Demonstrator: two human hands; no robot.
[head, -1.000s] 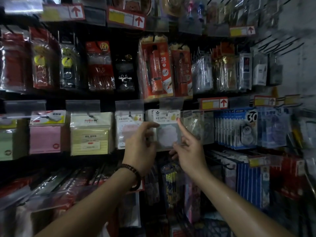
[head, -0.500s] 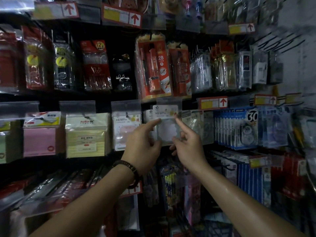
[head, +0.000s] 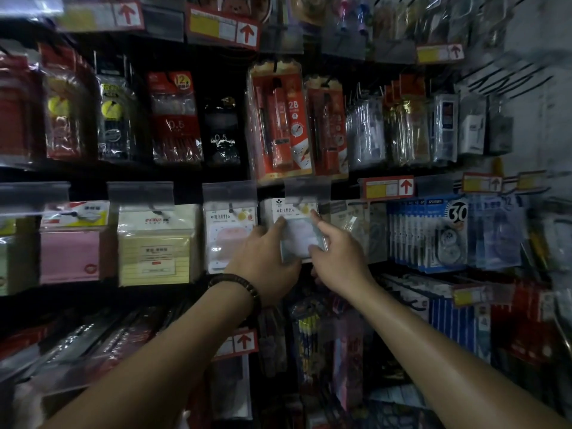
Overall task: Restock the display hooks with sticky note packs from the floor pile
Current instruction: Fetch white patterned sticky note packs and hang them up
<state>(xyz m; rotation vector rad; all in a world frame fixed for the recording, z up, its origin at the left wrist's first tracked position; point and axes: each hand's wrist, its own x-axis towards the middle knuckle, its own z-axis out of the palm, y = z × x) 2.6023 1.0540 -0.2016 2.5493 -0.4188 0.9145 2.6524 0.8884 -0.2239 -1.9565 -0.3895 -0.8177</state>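
The sticky note pack (head: pixel 297 235), white-carded with pale notes, is held up at a display hook (head: pixel 297 203) in the middle row; whether its hole is on the hook I cannot tell. The left hand (head: pixel 266 261) grips its left edge and bottom, fingers clamped on it. The right hand (head: pixel 337 257) pinches its right edge, forefinger pointing up. Just left hangs a similar pink-note pack (head: pixel 230 238), then a yellow lined pack (head: pixel 154 246). Blue correction tape packs (head: pixel 430 233) hang to the right, red pencil packs (head: pixel 278 125) above.
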